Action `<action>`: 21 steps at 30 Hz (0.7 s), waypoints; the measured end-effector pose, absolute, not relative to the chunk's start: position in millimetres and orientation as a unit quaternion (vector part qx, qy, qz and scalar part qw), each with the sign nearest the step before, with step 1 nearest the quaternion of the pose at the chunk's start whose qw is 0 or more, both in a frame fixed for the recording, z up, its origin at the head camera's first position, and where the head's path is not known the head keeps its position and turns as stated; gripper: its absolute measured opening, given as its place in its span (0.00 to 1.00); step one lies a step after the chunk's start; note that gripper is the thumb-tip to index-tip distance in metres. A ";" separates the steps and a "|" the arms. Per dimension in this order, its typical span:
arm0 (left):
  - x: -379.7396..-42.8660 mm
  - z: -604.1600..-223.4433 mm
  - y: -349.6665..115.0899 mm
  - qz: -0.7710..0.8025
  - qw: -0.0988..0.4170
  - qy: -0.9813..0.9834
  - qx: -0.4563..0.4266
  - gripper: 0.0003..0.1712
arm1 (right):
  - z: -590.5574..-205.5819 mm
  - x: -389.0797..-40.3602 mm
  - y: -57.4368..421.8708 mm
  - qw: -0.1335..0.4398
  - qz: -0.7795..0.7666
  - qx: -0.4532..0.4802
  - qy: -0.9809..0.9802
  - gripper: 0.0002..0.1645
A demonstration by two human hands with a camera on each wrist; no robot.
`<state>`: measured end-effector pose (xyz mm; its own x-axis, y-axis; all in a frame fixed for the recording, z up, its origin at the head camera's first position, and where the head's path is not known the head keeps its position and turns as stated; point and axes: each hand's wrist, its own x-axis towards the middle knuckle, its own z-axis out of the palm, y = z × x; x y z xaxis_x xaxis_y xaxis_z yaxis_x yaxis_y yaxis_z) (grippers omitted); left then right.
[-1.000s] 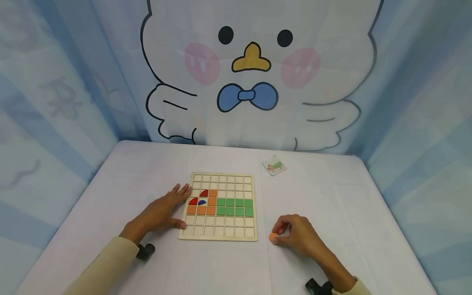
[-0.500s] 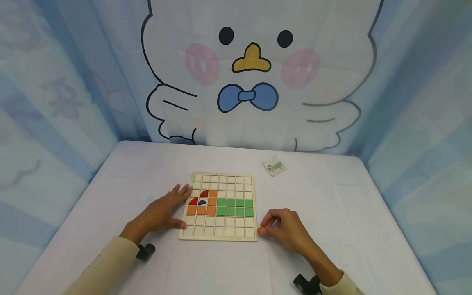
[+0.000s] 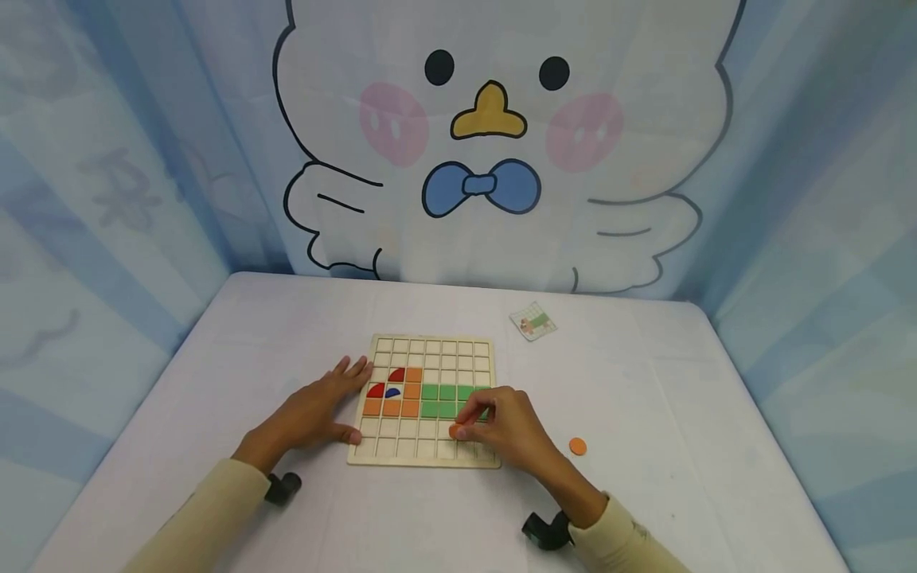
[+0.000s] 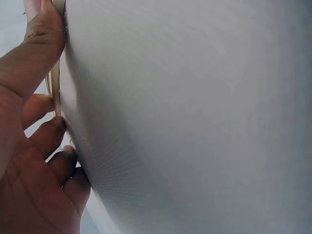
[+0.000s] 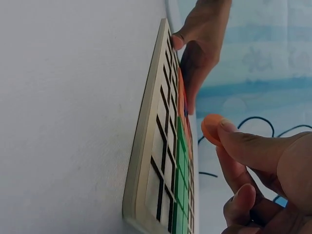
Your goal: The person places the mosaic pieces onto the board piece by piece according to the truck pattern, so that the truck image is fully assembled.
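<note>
My right hand (image 3: 510,426) pinches an orange disc (image 3: 454,430) between thumb and fingers, over the lower right part of the wooden grid board (image 3: 401,450). In the right wrist view the disc (image 5: 209,129) is held apart from the board's surface. My left hand (image 3: 315,410) rests at the board's left edge, fingers spread and thumb touching the rim. On the board lie green squares (image 3: 438,401), orange squares (image 3: 391,408), two red quarter-circle pieces (image 3: 376,391) and a small blue half-round piece (image 3: 392,393). My right hand covers some green squares at the right.
Another orange disc (image 3: 577,446) lies on the white tablecloth (image 3: 645,390) right of the board. A small card with a printed grid pattern (image 3: 533,321) lies behind the board's right side. Curtains with a cartoon print (image 3: 494,239) surround the table.
My right hand has carried the orange disc leftward from the table to above the board. A second orange disc has come into view where the hand was. My left hand stays put.
</note>
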<state>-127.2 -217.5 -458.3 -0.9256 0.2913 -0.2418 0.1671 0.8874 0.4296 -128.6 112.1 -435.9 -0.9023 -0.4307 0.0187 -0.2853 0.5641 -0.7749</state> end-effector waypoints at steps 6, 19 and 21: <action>-127.4 -456.5 -217.7 0.205 0.155 0.959 0.118 0.69 | -435.8 -134.2 82.0 0.100 -0.424 -0.226 0.872 0.06; -128.4 -456.9 -220.5 0.212 0.155 0.956 0.130 0.68 | -447.5 -147.0 26.5 0.099 -0.397 -0.246 0.879 0.06; -128.5 -456.6 -221.1 0.213 0.155 0.956 0.130 0.68 | -449.3 -147.9 20.8 0.094 -0.389 -0.245 0.883 0.06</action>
